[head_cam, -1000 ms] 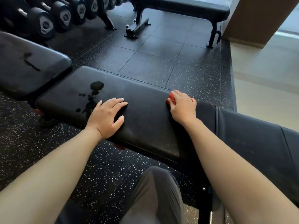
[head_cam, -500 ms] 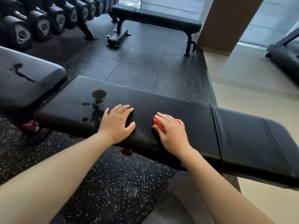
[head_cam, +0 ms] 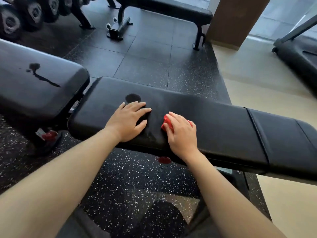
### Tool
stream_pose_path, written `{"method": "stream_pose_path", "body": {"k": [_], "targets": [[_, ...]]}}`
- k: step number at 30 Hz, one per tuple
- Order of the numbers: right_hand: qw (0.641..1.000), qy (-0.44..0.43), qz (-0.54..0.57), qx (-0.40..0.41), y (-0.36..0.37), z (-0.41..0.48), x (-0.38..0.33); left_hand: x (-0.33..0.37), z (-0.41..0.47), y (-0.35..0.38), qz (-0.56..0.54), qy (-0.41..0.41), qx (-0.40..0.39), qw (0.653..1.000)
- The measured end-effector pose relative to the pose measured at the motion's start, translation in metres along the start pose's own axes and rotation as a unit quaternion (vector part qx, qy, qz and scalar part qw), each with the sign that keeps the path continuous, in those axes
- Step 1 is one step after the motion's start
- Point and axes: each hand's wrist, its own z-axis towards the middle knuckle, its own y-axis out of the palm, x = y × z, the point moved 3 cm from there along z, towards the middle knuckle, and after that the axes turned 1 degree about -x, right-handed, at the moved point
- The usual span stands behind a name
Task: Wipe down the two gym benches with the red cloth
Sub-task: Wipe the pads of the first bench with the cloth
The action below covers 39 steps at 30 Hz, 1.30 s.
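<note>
Bench point(head_cam: 214, 121) nearest camera: right hand point(head_cam: 181, 133) grips bunched red cloth point(head_cam: 165, 123) against its pad; left hand point(head_cam: 127, 121) lies flat, fingers spread, just beside dark wet spot point(head_cam: 133, 97).

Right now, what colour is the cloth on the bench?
Red. The cloth shows best in the head view.

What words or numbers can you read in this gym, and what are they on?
No word or number here is clear enough to read.
On the dumbbells: pale marks on the round ends, too blurred to read.
On the white tag beside the red knob: too small and blurred to read.
</note>
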Motion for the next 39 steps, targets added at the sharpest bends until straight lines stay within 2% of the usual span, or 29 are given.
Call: {"method": "stream_pose_path", "body": {"k": [3, 11, 15, 20, 24, 29, 31, 34, 39], "targets": [[0.999, 0.032, -0.026, -0.032, 0.004, 0.004, -0.008, -0.002, -0.002, -0.002, -0.011, 0.007, -0.007, 1.0], [0.996, 0.078, -0.041, 0.003, -0.001, -0.029, -0.023, -0.002, -0.002, -0.003, -0.029, 0.018, -0.018, 0.999], [0.996, 0.08, -0.036, -0.023, 0.0, -0.012, -0.014, -0.002, -0.002, -0.001, -0.023, 0.019, -0.01, 0.999], [0.997, 0.065, -0.01, -0.051, 0.001, 0.015, -0.001, -0.003, -0.003, 0.0, -0.017, 0.013, -0.003, 1.0], [0.998, 0.052, -0.022, -0.035, 0.003, 0.006, -0.003, -0.002, -0.005, -0.001, 0.001, 0.005, -0.008, 1.0], [0.999, -0.035, -0.001, -0.006, 0.0, -0.021, -0.008, -0.002, 0.0, -0.005, -0.026, -0.01, -0.039, 0.999], [0.998, -0.055, 0.022, -0.027, -0.001, -0.011, -0.004, -0.005, 0.002, -0.01, -0.051, -0.008, -0.04, 0.998], [0.993, -0.086, 0.039, -0.064, 0.003, 0.013, 0.0, -0.013, 0.004, -0.012, -0.016, -0.018, -0.027, 0.999], [0.994, -0.083, 0.031, -0.067, 0.019, 0.061, -0.001, -0.018, 0.007, -0.008, -0.013, -0.045, -0.004, 0.999]]}}
